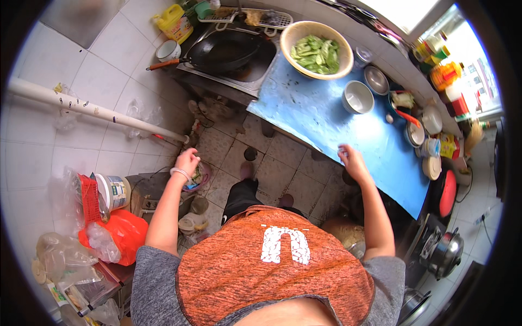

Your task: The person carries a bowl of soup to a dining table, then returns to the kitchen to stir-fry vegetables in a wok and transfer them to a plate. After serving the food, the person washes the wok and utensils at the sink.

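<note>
My left hand [188,163], with a pale bangle at the wrist, hangs over a pinkish-purple waste bin [207,176] on the floor. Its fingers are partly curled, and I see no object in them. Near the front edge of the blue-topped counter [301,110] is my right hand [353,161], fingers bent inward; whether something small sits between them is unclear. Leafy greens [316,55] fill a cream plastic basin [346,67] at the counter's far end. Closer in, a grey-white bowl [358,98] stands beside a metal bowl [376,80].
A black wok [222,51] lies over the sink [261,73], its wooden handle [164,64] jutting left. An orange-handled knife [408,118] rests among containers along the wall. A white pipe [98,106] slants across the left. Bags and a white bucket [116,191] crowd the lower left.
</note>
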The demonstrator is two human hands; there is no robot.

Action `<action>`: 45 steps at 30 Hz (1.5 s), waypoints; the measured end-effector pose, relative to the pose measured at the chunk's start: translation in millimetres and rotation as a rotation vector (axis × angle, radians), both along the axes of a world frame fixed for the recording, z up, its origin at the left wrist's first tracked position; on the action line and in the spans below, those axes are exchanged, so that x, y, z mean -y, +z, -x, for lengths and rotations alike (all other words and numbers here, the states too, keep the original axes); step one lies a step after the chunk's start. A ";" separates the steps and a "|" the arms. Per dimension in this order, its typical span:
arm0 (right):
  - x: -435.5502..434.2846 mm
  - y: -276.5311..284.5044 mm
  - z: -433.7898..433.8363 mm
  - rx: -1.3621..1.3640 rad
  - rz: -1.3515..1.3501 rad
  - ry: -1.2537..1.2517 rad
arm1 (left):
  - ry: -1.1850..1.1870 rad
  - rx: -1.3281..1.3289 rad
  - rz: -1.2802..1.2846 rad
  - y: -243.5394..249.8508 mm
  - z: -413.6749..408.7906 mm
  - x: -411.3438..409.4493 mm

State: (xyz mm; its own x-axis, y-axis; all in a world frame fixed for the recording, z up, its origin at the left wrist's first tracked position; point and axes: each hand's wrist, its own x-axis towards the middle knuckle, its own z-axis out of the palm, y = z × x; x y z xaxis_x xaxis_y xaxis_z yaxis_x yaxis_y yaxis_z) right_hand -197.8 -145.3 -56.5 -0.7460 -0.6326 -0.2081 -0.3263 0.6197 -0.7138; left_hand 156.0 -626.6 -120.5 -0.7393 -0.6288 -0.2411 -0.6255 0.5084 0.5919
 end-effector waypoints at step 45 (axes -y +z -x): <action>510.4 -145.1 284.4 -0.009 0.054 -0.539 | -0.447 0.219 0.849 30.4 216.3 388.8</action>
State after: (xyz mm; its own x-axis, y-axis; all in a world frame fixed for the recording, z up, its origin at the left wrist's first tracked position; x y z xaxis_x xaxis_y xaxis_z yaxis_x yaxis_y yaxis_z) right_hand -482.2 -655.8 -201.6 -0.9694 -0.1689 -0.1780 0.0217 0.6634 -0.7479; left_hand -60.2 -1015.3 -90.0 -0.9440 -0.3300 0.0017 -0.3246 0.9276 -0.1850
